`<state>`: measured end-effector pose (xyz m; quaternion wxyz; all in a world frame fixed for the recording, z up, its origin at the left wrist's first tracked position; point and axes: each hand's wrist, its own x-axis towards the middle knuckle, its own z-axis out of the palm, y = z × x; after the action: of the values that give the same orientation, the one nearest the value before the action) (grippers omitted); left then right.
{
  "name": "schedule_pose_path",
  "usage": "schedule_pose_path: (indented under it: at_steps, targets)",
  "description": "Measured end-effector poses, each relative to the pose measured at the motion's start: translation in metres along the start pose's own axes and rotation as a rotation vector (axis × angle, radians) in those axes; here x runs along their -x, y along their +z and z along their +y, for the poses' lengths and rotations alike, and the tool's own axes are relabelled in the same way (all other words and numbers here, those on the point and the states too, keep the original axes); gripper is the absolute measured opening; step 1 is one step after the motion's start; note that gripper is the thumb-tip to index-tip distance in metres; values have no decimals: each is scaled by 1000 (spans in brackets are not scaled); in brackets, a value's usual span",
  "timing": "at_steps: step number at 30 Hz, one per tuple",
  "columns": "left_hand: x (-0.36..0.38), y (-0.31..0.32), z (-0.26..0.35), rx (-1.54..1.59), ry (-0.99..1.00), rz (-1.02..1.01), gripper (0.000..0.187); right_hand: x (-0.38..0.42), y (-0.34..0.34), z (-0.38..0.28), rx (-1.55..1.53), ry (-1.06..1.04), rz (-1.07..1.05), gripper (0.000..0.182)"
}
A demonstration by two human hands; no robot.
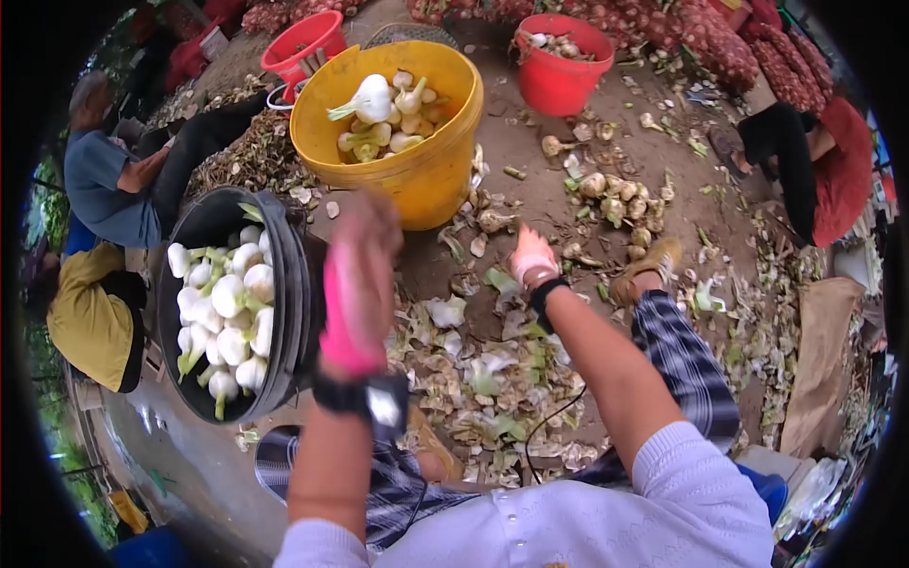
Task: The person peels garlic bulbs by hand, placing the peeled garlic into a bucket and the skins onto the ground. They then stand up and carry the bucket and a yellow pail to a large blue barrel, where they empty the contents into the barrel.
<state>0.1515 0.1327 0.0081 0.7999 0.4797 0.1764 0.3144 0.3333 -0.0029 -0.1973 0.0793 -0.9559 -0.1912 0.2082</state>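
My left hand [362, 260], in a bright pink covering over palm and wrist, is raised beside the yellow bucket [407, 194]; its fingers are smeared by motion. Over that bucket a white garlic bulb [367, 100] with a cut stem shows, apart from my hand. Other garlic bulbs [379, 140] lie inside the bucket. Low over the ground, my right hand [533, 256], with a pale pink covering, has its fingers drawn together, tips right at the stem of a garlic bulb [494, 221]. What it grips, if anything, I cannot tell.
Left of me a black bucket [284, 293] holds clean white bulbs. A garlic pile [620, 199] lies ahead right, near my foot. Two red buckets [565, 85] [303, 45] stand further off. Peelings [492, 369] litter the ground. People sit at left [114, 180] and right [833, 175].
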Motion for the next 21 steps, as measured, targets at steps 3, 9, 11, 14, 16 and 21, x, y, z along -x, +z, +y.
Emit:
schedule_pose_path:
  at_steps: [3,9,11,14,16,21]
  targets:
    - [87,-28,-40,-426,-260,115,49,-61,20,-3,157,-86,18,50]
    - [106,-44,-76,-187,-487,90,46,-58,49,6,-37,-146,-198,28]
    - [88,-44,-79,-295,-314,71,53,-11,42,8,-122,-541,-39,31]
    - [83,-41,-70,-1137,123,-148,72,78,-27,-16,-553,-651,-479,33]
    - [93,-31,-63,-1239,174,-200,72,134,-83,-30,-833,-478,-696,29]
    - [134,-12,-43,-374,-186,58,67,218,-82,-30,-1742,-697,-242,74]
